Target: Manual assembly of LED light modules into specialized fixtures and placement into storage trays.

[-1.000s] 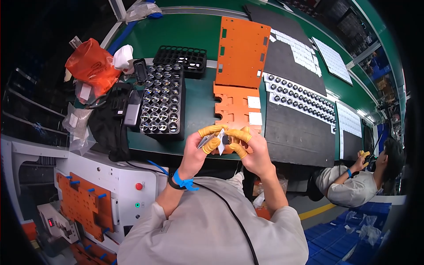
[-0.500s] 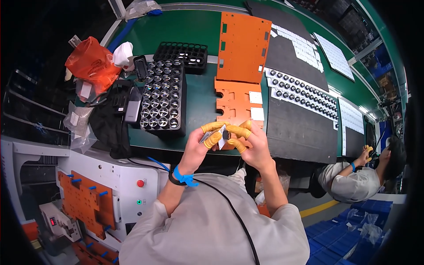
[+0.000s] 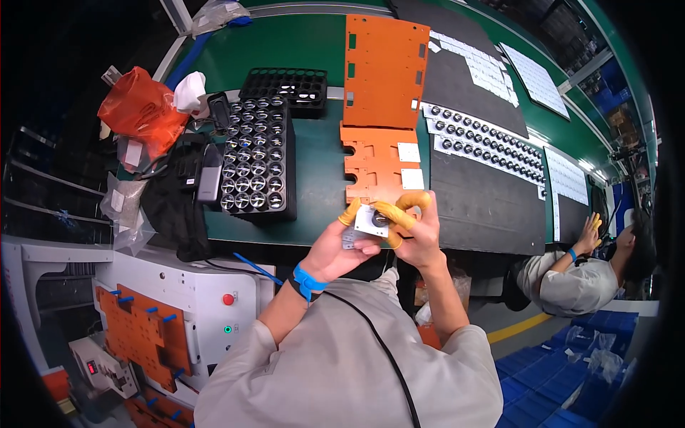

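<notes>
Just over the table's near edge, a small white square plate (image 3: 365, 227) with a round black lens-like part (image 3: 379, 219) on its face is held between my two hands. My left hand (image 3: 341, 246), in yellow finger cots, grips the plate by its left side and from below. Yellow-covered fingers of my right hand (image 3: 417, 232) close on the black part and the plate's right edge. Directly beyond them lies an orange fixture (image 3: 364, 153) with cutouts, two white square plates (image 3: 410, 178) resting on its right side. Its flat orange lid (image 3: 385, 71) is swung back behind it.
Left stands a black tray (image 3: 291, 171) of shiny round lenses, another black tray (image 3: 250, 93) behind. A dark mat (image 3: 478, 207) at right carries white strips (image 3: 492, 146) with black round parts. A co-worker (image 3: 571, 278) sits far right. An orange bag (image 3: 139, 107) lies left.
The white plate has turned, so its face and round black part now show. My left hand has lowered beneath it, and my right fingers have shifted onto the black part. The view has moved slightly.
</notes>
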Demonstrator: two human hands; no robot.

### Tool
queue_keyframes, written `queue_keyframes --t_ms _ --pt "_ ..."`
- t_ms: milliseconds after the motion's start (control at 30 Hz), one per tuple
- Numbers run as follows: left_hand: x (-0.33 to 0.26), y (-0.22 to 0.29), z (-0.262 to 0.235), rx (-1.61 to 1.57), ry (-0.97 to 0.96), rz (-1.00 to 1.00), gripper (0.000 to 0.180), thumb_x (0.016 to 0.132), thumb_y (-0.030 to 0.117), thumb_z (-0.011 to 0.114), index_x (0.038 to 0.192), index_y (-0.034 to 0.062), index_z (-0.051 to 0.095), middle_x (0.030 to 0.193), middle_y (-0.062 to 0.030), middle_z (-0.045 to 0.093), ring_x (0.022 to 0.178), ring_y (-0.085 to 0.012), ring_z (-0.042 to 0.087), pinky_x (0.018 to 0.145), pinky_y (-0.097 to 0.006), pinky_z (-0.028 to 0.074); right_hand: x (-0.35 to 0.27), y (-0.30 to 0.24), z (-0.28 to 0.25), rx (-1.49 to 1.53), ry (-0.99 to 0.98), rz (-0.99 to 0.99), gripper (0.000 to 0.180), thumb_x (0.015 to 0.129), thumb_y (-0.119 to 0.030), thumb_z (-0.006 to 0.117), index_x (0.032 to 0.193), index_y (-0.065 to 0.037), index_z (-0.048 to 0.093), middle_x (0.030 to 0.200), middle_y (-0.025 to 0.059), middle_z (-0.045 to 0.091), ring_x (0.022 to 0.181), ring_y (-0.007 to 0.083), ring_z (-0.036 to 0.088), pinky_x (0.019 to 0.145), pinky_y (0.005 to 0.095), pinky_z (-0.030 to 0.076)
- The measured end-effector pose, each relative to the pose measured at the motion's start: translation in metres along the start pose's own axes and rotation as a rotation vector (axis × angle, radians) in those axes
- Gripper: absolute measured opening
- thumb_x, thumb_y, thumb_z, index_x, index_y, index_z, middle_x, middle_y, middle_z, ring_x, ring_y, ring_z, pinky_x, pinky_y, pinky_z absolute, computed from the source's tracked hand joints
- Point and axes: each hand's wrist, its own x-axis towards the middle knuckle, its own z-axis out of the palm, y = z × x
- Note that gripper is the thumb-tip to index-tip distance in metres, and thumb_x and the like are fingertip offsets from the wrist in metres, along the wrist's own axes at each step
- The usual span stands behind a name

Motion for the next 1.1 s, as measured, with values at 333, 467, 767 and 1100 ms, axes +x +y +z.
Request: queue_keyframes --t_ms 333,467,767,1100 --pt "0.011 0.002 -0.009 0.344 0.009 0.043 0.044 0.11 0.039 0.045 0.13 0.0036 0.061 0.117 -0.0069 0.067 0.065 -0.0061 0.04 0.066 -0.024 0.039 -0.01 0.062 -0.073 -0.003 -0.216 0.85 0.032 0.088 -0.018 0.078 0.081 0.01 0.064 0.065 0.011 0.046 0.062 0.0177 0.043 0.058 0.0351 0.037" --pt "0.011 0.009 -0.016 0.359 0.002 0.122 0.04 0.11 0.035 0.044 0.128 0.0044 0.062 0.113 -0.0041 0.066 0.066 -0.0059 0.039 0.065 -0.024 0.037 -0.026 0.087 -0.072 0.153 -0.426 0.8 0.037 0.09 -0.018 0.077 0.078 0.013 0.061 0.064 0.0122 0.047 0.065 0.0167 0.042 0.059 0.0378 0.037" --pt "0.01 0.007 -0.022 0.375 0.002 0.13 0.039 0.11 0.031 0.043 0.131 0.0039 0.061 0.115 -0.0036 0.065 0.069 -0.006 0.038 0.067 -0.024 0.037 -0.026 0.111 -0.054 0.176 -0.735 0.956 0.034 0.093 -0.022 0.072 0.081 0.01 0.067 0.057 0.0097 0.05 0.061 0.0119 0.039 0.055 0.0394 0.038" --pt "-0.014 -0.001 -0.02 0.264 -0.117 0.188 0.064 0.087 -0.011 0.054 0.147 0.0063 0.041 0.123 -0.0027 0.052 0.094 -0.0133 0.051 0.086 -0.031 0.047 0.047 0.069 -0.049 -0.538 -0.863 0.791 0.038 0.083 -0.035 0.08 0.076 0.002 0.075 0.065 0.0185 0.066 0.064 0.0334 0.067 0.061 0.0442 0.05"
